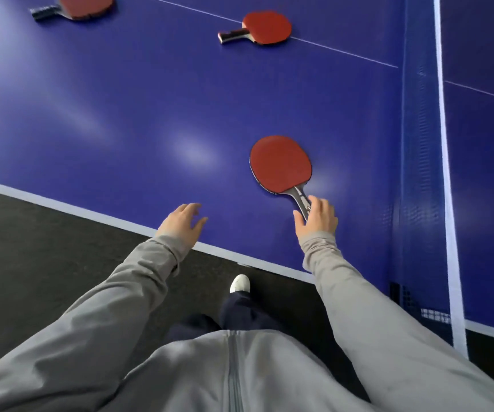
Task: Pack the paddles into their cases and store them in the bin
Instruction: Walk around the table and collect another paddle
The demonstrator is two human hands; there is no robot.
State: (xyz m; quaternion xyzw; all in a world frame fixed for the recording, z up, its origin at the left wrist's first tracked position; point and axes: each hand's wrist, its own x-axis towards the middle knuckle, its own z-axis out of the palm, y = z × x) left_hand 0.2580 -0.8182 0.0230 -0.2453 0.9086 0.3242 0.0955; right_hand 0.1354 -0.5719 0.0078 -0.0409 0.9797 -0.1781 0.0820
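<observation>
Progress: early, as I judge it; three table-tennis paddles lie loose on the blue table (91, 114), none cased; no case and no bin is in view, so casing and storing are all left to do
Far-left paddle (86, 5): at the far left of the table, partly cut by the top edge; red rubber up; its dark handle points left, so the long axis runs roughly left to right
Left hand (182, 223): over the near edge of the table, fingers spread apart and holding nothing; well apart from every paddle
Far-middle paddle (266, 27): far side, right of centre, lying on the thin white centre line; red face up; handle points left and slightly near, head to the right; long axis close to left-right
Near paddle (281, 165): on the table near the near edge, right of centre; flat, red face up; head points far and a little left, handle (300, 200) points near and right toward the person; long axis runs near-right to far-left
Right hand (318, 217): on the butt of that handle, fingers curling around it; whether they are fully clamped I cannot tell, since the palm side is hidden; the paddle looks to rest on the table, not yet lifted
Net (418, 144): along the right, beyond the near paddle; well apart from it
</observation>
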